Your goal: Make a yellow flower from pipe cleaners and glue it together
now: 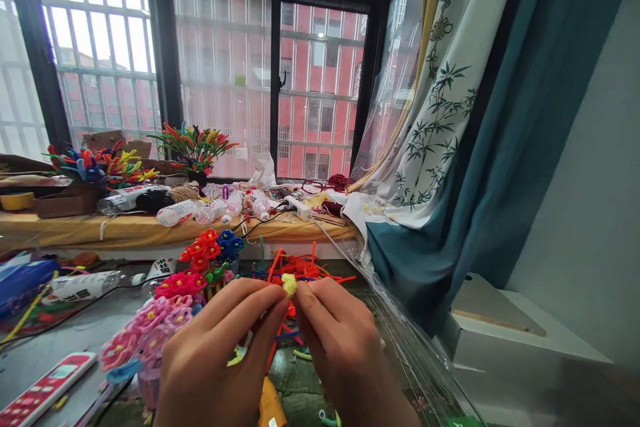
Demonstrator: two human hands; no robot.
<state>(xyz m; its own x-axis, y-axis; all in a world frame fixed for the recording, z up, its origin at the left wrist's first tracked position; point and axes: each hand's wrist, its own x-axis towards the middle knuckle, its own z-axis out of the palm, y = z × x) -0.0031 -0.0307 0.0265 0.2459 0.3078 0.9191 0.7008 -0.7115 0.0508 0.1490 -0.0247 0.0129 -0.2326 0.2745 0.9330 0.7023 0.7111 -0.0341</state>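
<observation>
Between my fingertips, at the middle of the view, is a small curled piece of yellow pipe cleaner (289, 283). My left hand (220, 347) pinches it from the left with thumb and forefinger. From the other side my right hand (340, 340) closes on it, fingertips pressed together. Behind my hands lies a pile of red pipe cleaners (305, 268), with a few blue ones among them. Just left of my left hand stand pink pipe-cleaner flowers (150, 333), with red flowers (201, 248) and blue flowers (230, 243) farther back.
A yellow tool or handle (271, 403) lies below my hands, partly hidden. The grey table (30, 367) at left holds a red-and-white remote-like device (47, 387) and plastic bottles (85, 287). Bottles, cables and a power strip (299, 208) crowd the windowsill. A clear sheet (415, 340) leans at right.
</observation>
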